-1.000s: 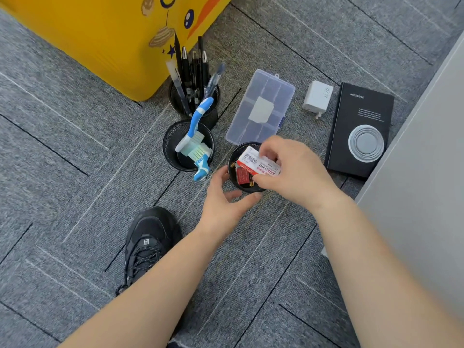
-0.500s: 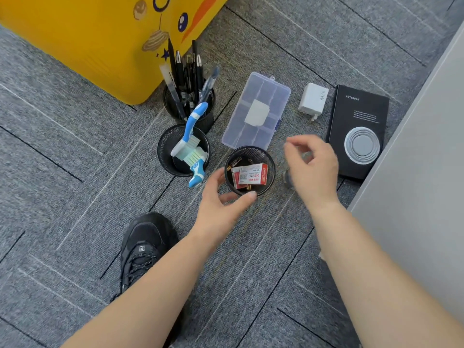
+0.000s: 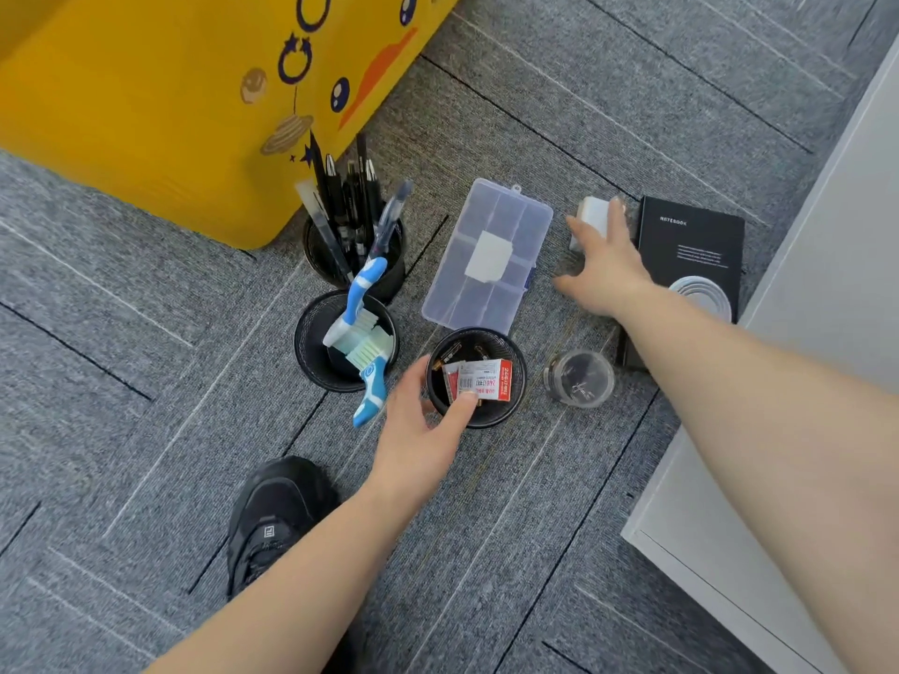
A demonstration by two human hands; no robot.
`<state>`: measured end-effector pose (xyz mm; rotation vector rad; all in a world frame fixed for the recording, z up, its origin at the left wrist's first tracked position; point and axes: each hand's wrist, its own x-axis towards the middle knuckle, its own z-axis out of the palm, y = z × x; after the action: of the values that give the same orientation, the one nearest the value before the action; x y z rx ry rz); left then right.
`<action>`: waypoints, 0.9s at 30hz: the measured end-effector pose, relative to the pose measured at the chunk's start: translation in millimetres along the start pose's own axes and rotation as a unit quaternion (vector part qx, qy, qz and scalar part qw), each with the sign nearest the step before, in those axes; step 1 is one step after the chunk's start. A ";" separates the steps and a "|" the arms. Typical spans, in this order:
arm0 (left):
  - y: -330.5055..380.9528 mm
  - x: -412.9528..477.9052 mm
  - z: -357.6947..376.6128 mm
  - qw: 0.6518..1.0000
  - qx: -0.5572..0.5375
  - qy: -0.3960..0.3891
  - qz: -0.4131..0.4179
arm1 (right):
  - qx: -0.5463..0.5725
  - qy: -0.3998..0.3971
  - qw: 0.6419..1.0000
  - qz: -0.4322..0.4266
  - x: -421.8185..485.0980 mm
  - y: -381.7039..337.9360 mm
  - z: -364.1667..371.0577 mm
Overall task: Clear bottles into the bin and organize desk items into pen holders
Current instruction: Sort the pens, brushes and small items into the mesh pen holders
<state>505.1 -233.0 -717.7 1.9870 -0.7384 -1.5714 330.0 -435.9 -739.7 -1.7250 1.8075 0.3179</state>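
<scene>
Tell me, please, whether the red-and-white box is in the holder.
In: the box rests inside the black holder that the left hand grips.

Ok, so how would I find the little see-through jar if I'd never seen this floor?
Start at the big yellow box; black mesh pen holders run from it toward the person. Just right of the nearest holder, which the left hand holds, the jar stands on the carpet. It is the only round clear container; the holders are black mesh.

Bare forearms [image 3: 311, 566] show, and a black laced shoe [image 3: 279, 518] bears a small white mark.
</scene>
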 end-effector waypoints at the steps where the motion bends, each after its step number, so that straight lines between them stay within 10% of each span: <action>1: -0.1 0.5 0.7 1.000 0.004 0.004 0.001 | 0.019 0.020 1.000 0.003 -3.3 0.5 4.3; 11: 19.6 1.7 14.8 0.991 0.049 0.107 0.069 | 0.197 0.157 0.967 0.043 -76.5 -1.0 62.7; 22: 23.1 5.7 21.0 0.989 0.056 0.118 0.073 | 0.545 0.207 0.811 0.055 -142.8 -20.2 32.1; 27: 19.8 2.4 16.2 0.992 0.023 0.091 0.089 | 0.450 0.102 0.886 -0.041 -150.1 -22.9 29.0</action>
<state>487.6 -249.9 -709.4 2.0052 -0.8585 -1.2629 354.0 -299.7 -670.7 -1.1622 1.6059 -0.6776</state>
